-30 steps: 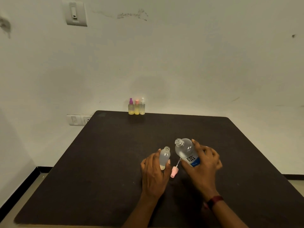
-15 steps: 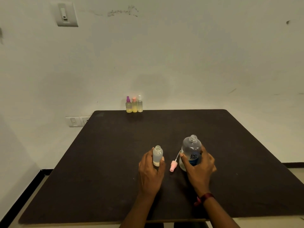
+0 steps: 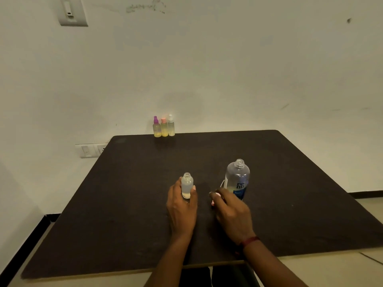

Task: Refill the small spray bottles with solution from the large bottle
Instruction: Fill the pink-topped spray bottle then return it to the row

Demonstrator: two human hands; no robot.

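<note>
Left hand [image 3: 182, 208] grips the uncapped small spray bottle [image 3: 187, 186] upright on the worktop [image 3: 124, 204]; right hand [image 3: 230, 210] curls round the pink spray cap [image 3: 213, 203], just beside the upright, open large bottle [image 3: 237, 179].

Frosted plastic small bottle [image 3: 187, 184], clear glossy plastic large bottle [image 3: 237, 178], matt dark table [image 3: 134, 193].

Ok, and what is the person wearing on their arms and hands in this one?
The left hand and right hand are bare, with no gloves, and no sleeves show on either arm. A thin dark red band circles the right wrist.
</note>
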